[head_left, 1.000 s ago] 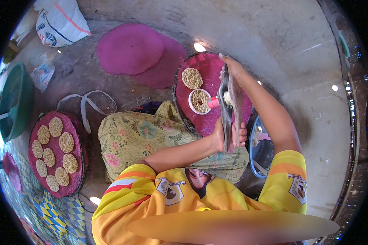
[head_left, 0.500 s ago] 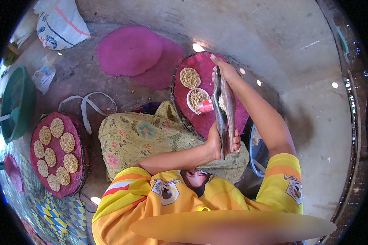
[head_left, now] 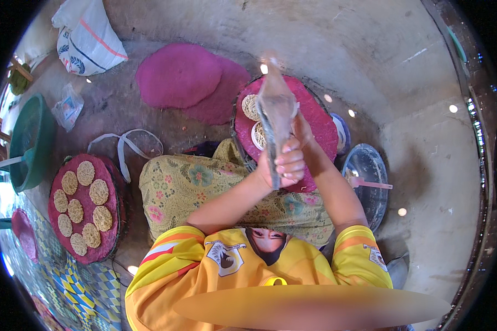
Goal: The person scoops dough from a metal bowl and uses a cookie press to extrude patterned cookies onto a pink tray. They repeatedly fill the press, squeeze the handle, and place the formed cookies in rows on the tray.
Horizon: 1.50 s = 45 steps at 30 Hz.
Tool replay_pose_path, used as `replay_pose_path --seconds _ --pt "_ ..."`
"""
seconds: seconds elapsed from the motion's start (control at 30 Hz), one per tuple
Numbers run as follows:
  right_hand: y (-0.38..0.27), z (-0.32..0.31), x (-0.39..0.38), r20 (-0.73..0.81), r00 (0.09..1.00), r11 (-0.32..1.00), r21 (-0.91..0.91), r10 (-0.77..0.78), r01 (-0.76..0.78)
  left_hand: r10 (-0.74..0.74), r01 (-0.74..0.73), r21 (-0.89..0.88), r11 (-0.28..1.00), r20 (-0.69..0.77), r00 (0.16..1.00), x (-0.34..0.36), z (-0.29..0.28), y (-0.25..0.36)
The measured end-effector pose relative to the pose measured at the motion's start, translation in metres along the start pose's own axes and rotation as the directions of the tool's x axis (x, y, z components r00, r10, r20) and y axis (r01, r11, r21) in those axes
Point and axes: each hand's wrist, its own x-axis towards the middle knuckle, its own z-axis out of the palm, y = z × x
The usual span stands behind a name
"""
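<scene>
My left hand (head_left: 284, 164) is closed round the near end of a long wooden hand press (head_left: 270, 124), its two arms brought together. The press is tilted over a round tray (head_left: 313, 118) lined with pink cloth, and its far end is smeared by motion. My right hand (head_left: 301, 131) is at the press's right side, its fingers mostly hidden behind the wood. On the tray, left of the press, lies a round of pale noodle-like strands (head_left: 250, 107). Nearer me, a white ring (head_left: 258, 136) with strands inside is partly covered by the press.
A second pink tray (head_left: 88, 165) holds several strand rounds at left. Pink round cloths (head_left: 176, 74) lie beyond my patterned skirt (head_left: 204, 193). A green basin (head_left: 36, 138) stands far left; a dark basin (head_left: 364, 171) with a pink-handled tool (head_left: 375, 185) stands right.
My right hand has come down from the press's far end to its side. The two wooden arms have closed together, and the press has moved up and left, over the ring. The dark basin is uncovered.
</scene>
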Motion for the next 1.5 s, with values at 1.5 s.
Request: replay_pose_path --seconds 1.5 --pt "0.045 0.052 -0.052 0.002 0.759 0.035 -0.999 -0.651 0.033 0.543 -0.323 0.735 0.596 -0.074 0.836 -0.182 0.105 0.169"
